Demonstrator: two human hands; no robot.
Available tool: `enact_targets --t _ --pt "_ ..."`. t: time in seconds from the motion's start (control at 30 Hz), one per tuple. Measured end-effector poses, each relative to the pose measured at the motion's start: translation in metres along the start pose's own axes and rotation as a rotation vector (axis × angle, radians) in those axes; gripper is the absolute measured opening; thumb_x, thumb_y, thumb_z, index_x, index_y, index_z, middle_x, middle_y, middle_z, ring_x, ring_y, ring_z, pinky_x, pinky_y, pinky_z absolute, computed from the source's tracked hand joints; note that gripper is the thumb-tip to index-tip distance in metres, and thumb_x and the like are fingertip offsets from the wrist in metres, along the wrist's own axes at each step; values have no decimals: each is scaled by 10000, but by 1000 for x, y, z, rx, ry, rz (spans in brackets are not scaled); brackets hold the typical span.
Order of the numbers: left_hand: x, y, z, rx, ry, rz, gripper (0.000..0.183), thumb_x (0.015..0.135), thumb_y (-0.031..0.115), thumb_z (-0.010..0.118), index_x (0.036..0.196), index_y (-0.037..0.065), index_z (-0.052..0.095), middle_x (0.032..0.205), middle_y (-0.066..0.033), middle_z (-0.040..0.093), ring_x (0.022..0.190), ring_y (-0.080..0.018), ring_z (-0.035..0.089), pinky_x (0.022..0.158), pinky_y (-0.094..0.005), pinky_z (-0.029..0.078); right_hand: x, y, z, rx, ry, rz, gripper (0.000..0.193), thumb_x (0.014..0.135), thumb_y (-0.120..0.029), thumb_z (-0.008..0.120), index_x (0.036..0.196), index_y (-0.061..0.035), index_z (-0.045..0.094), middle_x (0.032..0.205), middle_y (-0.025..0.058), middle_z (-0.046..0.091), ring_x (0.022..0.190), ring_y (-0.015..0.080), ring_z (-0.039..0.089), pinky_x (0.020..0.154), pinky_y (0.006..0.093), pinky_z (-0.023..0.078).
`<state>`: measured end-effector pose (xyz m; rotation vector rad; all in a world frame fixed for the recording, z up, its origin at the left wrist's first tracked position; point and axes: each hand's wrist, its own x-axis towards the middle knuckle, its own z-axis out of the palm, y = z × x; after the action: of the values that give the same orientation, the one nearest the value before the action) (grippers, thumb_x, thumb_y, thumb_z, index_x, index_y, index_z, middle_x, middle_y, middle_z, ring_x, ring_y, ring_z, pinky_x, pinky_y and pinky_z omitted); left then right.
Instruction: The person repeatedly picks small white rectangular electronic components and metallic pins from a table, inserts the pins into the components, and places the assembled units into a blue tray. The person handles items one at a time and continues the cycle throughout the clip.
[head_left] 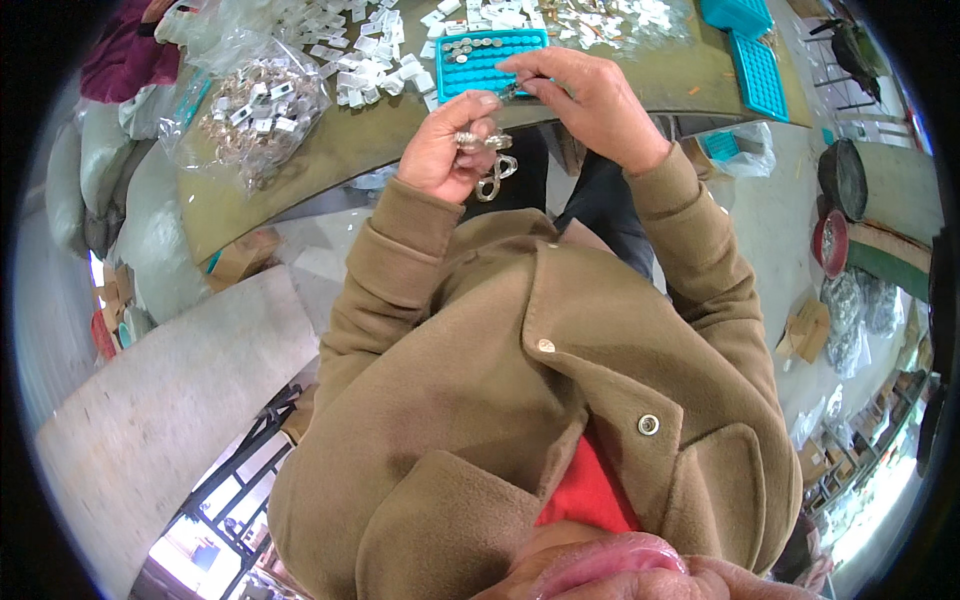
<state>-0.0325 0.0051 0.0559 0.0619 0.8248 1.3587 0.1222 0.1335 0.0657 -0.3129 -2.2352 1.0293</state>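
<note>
My left hand (445,150) is closed around a shiny, pale chain-like strand (495,182), whose loops hang below the fingers. Its thumb and forefinger meet a small dark metallic piece (509,91), too small to name. From the other side, the fingertips of my right hand (605,105) pinch at that same piece. Just beyond both hands lies a turquoise tray (465,88) with rows of pockets. Several small round silvery pieces (468,46) sit in its far left pockets.
Loose white and clear plastic pieces (375,70) are spread over the green-brown table (235,205). At the left stands a clear bag (265,110) of small parts. Another turquoise tray (758,78) lies at the right edge, and a grey board (180,390) stretches at my left.
</note>
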Motion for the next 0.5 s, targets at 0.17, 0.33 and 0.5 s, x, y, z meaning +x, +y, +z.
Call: enact_targets --t 0.17,0.33,0.5 --pt "-7 -7 -5 -45 -46 -9 112 955 125 533 848 104 511 601 57 444 461 -35 308 387 -159 246 -14 -7 6 27 1 57 210 866 -86 651 1071 -62 691 891 79 664 748 193 607 701 306 505" --pt "-6 -15 -5 -33 -55 -30 90 967 149 526 914 77 541 626 47 451 475 -34 312 400 -157 258 -28 -5 10 241 3 240 195 883 -79 646 1070 -46 689 923 33 660 809 91 589 730 252 493" --pt "-7 -21 -5 -18 -44 -72 159 981 202 532 1023 52 569 660 54 464 495 -11 336 408 -144 268 -36 -4 14 453 25 315 176 914 -44 616 1076 -8 675 1003 19 661 890 70 587 792 214 490"
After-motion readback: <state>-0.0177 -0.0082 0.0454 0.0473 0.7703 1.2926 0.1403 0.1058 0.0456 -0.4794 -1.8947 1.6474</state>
